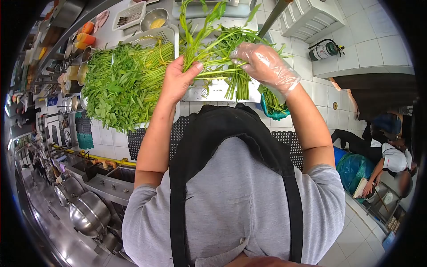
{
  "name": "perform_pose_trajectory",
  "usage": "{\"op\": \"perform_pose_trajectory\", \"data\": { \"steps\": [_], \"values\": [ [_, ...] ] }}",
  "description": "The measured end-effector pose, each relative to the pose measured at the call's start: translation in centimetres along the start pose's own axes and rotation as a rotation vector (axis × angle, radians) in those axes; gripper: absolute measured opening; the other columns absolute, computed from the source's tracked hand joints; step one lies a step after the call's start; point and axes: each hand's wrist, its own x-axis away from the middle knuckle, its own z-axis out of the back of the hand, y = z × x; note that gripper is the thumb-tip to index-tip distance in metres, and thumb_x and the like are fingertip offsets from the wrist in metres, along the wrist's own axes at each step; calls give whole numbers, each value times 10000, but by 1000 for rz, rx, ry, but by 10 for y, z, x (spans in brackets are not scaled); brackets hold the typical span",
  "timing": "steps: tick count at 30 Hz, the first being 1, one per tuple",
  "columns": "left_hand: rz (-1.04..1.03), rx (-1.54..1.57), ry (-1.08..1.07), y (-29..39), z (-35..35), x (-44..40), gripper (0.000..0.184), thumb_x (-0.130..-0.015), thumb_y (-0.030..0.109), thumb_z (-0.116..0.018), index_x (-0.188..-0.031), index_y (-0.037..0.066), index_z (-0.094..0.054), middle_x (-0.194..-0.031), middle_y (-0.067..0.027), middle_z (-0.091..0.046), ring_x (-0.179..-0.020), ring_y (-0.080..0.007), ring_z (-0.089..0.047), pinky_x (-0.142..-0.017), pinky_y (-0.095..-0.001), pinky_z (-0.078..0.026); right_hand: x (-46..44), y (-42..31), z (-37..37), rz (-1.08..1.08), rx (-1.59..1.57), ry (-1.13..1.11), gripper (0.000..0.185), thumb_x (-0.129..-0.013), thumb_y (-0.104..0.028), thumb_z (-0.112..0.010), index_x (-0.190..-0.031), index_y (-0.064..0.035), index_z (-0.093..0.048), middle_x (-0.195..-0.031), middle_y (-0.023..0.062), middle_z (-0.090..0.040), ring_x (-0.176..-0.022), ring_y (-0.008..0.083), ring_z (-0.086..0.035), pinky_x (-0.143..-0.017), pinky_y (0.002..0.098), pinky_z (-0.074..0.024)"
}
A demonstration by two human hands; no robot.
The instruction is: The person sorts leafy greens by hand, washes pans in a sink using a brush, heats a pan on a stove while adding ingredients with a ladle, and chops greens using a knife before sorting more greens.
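My bare left hand (181,79) is closed around the stems of a bunch of leafy greens (198,42), whose leaves point up and away from me. My right hand (262,64), in a clear plastic glove, has its fingers closed on stems at the right side of the bunch. To the left, a large heap of long-stemmed greens (120,84) fills a white perforated crate (176,38). Beneath and beside my right hand, a pile of cut greens (239,84) lies on a white surface (195,94).
A metal bowl (154,20) and a white basket (129,16) stand beyond the crate. Below my right forearm is a green-lined container (275,115) with stems. A fire extinguisher (324,50) is at the right wall. A person (393,158) is at the far right, beside a bagged bin (356,171).
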Motion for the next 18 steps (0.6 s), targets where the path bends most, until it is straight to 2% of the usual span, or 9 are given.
{"op": "perform_pose_trajectory", "data": {
  "steps": [5,9,11,12,13,14,15,17,18],
  "values": [
    [75,65,-85,-9,3,0,278,-1016,174,-805,-1250,34,-753,-996,40,-743,-771,-35,-586,-670,-231,-474,-2,4,-27,12,-143,-4,387,-892,-106,-690,-1267,-28,-747,-1223,209,-732,-1111,424,-705,-1003,496,-564],
    [53,-80,-150,-12,0,1,318,-1039,161,-777,-1295,-23,-737,-1152,-50,-792,-1000,-103,-697,-885,-286,-564,0,-3,-34,-41,10,16,328,-928,-129,-681,-1228,-24,-761,-1194,198,-755,-1123,417,-708,-990,487,-569],
    [97,-25,-79,-13,-2,0,313,-1031,170,-789,-1287,-2,-732,-1049,-17,-772,-837,-68,-658,-734,-255,-541,-3,1,-41,-394,68,99,301,-965,-173,-678,-1208,-20,-765,-1146,215,-768,-1111,430,-706,-971,470,-578],
    [96,-26,-84,-14,-1,1,313,-1031,170,-789,-1287,-2,-732,-1049,-17,-772,-837,-68,-658,-734,-255,-541,2,34,-62,-374,-18,361,263,-988,-231,-678,-1155,-46,-762,-1028,171,-797,-964,370,-763,-895,498,-606],
    [117,50,-40,-14,1,1,305,-1032,181,-787,-1289,36,-714,-952,31,-701,-703,-39,-515,-619,-238,-418,8,41,-52,-373,-15,364,263,-988,-231,-678,-1155,-46,-762,-1028,171,-797,-964,370,-763,-895,498,-606],
    [139,126,7,-15,3,1,299,-1032,193,-785,-1292,75,-696,-855,80,-630,-569,-10,-373,-505,-221,-294,10,45,-39,-517,-335,453,233,-1023,-240,-667,-1141,-61,-758,-1011,137,-800,-920,316,-768,-868,488,-618],
    [140,126,9,-17,7,2,299,-1032,193,-785,-1292,75,-696,-855,80,-630,-569,-10,-373,-505,-221,-294,14,48,-28,-657,-662,533,210,-1058,-249,-655,-1127,-77,-754,-994,104,-802,-876,262,-774,-842,477,-631],
    [119,92,22,-20,13,0,332,-1026,174,-791,-1323,84,-674,-882,82,-632,-577,-12,-374,-506,-223,-300,26,56,-9,-714,-915,695,206,-1098,-266,-650,-1207,-104,-716,-979,36,-785,-898,194,-755,-881,466,-648],
    [123,107,27,-20,15,-1,325,-1029,177,-791,-1320,87,-678,-884,83,-634,-582,-15,-381,-510,-221,-305,36,78,-16,-519,-1124,797,303,-1110,-276,-664,-1363,-113,-627,-997,49,-781,-954,225,-760,-944,516,-652]
  ]
}}
